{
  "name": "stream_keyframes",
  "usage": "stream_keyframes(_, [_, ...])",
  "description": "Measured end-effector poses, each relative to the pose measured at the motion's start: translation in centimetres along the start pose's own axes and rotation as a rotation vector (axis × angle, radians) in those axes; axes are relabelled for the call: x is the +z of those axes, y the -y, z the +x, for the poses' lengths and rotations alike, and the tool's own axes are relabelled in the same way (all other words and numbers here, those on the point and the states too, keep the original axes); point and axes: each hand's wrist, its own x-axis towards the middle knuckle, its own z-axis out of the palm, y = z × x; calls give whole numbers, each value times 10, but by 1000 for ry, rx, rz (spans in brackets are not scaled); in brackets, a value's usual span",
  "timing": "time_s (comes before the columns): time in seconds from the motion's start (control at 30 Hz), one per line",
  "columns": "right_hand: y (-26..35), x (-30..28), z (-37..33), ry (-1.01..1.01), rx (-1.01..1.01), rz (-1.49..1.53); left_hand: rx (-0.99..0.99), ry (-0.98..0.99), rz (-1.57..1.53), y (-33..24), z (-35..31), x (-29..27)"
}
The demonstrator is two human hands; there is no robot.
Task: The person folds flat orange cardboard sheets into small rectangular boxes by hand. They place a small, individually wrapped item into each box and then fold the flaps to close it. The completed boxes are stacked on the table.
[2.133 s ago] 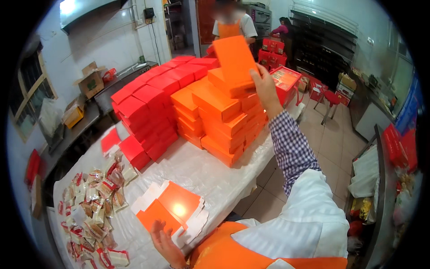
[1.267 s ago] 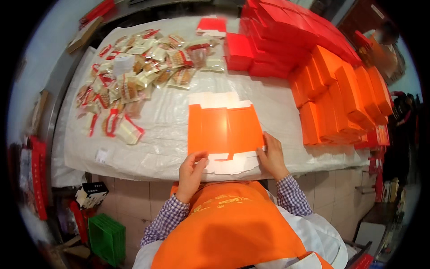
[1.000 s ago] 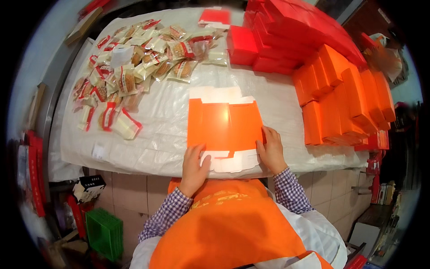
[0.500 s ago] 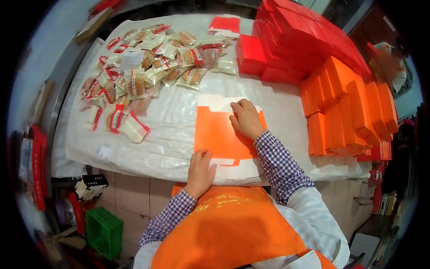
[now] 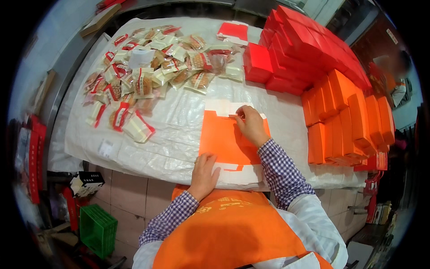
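Note:
A flattened orange carton with white flaps lies in front of me on the table. My right hand is at its far edge, fingers bent and closed on the orange fold beside the white flap. At the near left corner, my left hand rests with its fingers laid on the carton and the thumb apart. Beyond, to the left, spreads a pile of wrapped round baked goods in clear, cream and red packets.
Red boxes are stacked at the far right, with orange boxes nearer. A flat red carton lies at the back. A green crate stands on the floor at left. Another person is at the far right.
My right fingers have curled at the carton's far edge, where a small orange fold now stands up. My left hand stays at the near corner. The whole view has shifted slightly.

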Motion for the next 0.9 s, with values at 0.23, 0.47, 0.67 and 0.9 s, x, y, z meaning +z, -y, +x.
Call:
stream_keyframes(0.23, [-15,-3,9,2,-151,-173,-229,112,-330,2,6,-16])
stream_keyframes(0.47, [57,-48,-43,-51,-26,422,-131,-395,-201,-7,33,-55])
stream_keyframes(0.67, [73,-64,-69,2,1,526,-124,-216,-374,-23,55,-83])
stream_keyframes(0.9, [90,-88,-83,-92,-28,426,-136,-136,-563,-41,67,-91])
